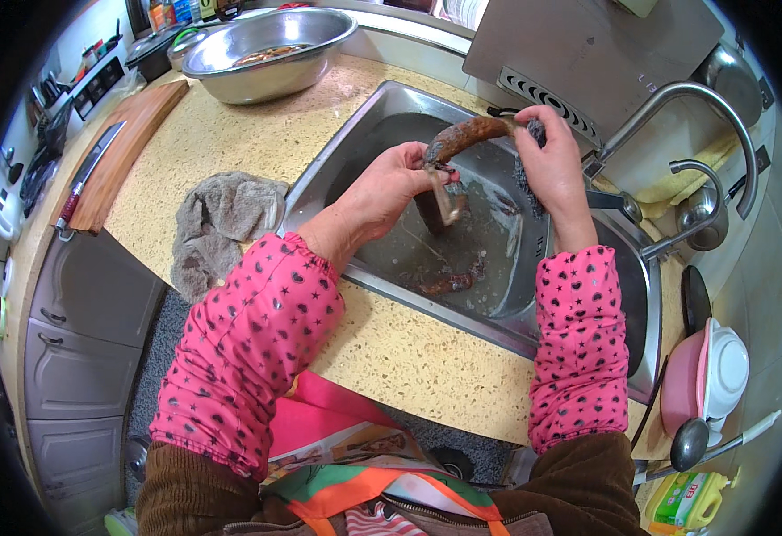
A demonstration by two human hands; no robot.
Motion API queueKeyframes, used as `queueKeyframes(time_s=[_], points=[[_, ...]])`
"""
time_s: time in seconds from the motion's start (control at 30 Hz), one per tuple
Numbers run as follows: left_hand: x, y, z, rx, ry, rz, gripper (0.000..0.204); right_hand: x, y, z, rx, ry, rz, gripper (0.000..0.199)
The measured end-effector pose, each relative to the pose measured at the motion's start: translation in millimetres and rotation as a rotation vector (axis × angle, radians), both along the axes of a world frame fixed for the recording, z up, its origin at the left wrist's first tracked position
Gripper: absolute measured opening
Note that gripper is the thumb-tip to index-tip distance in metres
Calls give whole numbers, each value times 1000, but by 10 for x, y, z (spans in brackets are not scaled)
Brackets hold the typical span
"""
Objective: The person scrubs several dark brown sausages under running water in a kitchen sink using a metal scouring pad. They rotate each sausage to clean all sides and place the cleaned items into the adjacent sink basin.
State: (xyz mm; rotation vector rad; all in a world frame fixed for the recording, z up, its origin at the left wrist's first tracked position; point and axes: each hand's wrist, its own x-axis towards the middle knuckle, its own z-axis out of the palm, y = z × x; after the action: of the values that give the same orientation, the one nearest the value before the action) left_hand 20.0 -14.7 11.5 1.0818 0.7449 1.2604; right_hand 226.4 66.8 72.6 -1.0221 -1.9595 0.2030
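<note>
A brown, curved sausage (469,134) is held up over the water in the steel sink (355,154). My left hand (382,189) is closed on its left end, by the tie between two links. From there a second, darker link (433,213) hangs down beside a pale strip (447,198). My right hand (553,161) pinches the other end, and a dark grey scrubbing cloth (525,185) shows at its palm, partly hidden by the fingers. Another reddish-brown sausage (449,283) lies in the cloudy water at the sink's near side.
Left of the sink lies a crumpled grey rag (221,223). Farther left, a knife (92,174) rests on a wooden board (145,143). A large steel basin (266,76) stands at the back. A curved tap (668,98) rises at the right; a pink basin (684,384) is beyond.
</note>
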Motion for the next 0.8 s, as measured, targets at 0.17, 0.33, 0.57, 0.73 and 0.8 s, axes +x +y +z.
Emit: queueKeyframes(time_s=[0.17, 0.33, 0.57, 0.73, 0.8], points=[[-11, 47, -100, -11, -104, 123, 37, -107, -173, -36, -297, -300, 397, 17], [-4, -3, -76, -35, -176, 207, 41, -330, -405, 29, -506, -389, 626, 19], [101, -65, -48, 8, -193, 177, 47, -495, -470, -13, 102, -72, 251, 12], [137, -68, -24, 19, -186, 170, 45, -453, -419, -74, -53, -90, 178, 10], [129, -73, -21, 24, -196, 170, 44, -466, -436, -72, -82, -36, 205, 11]])
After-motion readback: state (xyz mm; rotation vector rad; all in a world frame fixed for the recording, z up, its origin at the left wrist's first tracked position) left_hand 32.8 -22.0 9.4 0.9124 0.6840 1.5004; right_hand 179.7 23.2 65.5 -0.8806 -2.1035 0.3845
